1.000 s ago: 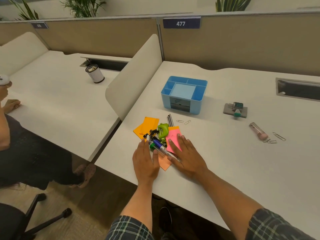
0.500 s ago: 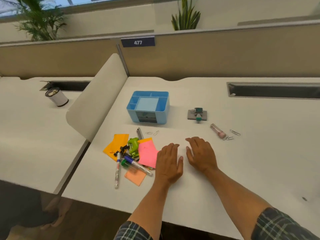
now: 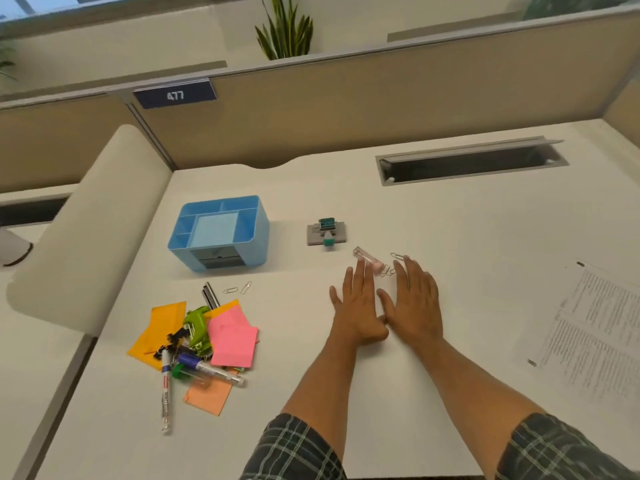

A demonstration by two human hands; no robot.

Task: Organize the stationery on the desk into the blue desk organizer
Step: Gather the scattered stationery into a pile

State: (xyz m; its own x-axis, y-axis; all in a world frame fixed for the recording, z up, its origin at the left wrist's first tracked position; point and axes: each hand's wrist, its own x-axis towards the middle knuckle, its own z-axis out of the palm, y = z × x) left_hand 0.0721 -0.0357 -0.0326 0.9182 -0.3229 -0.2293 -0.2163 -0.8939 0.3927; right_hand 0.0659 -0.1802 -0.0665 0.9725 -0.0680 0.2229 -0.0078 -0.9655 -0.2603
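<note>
Right of the blue desk organizer [image 3: 219, 233], both hands [image 3: 388, 306] flat, empty, fingertips near paper clips [image 3: 393, 265].

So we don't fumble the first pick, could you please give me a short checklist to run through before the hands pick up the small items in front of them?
1. Left hand empty, fingers straight: ok.
2. Right hand empty, fingers straight: ok.
3. Clear tube with pink end within reach at the fingertips: ok.
4. Paper clips free to grasp: cannot tell, partly hidden.
5. Blue desk organizer compartments open and unblocked: ok.
</note>
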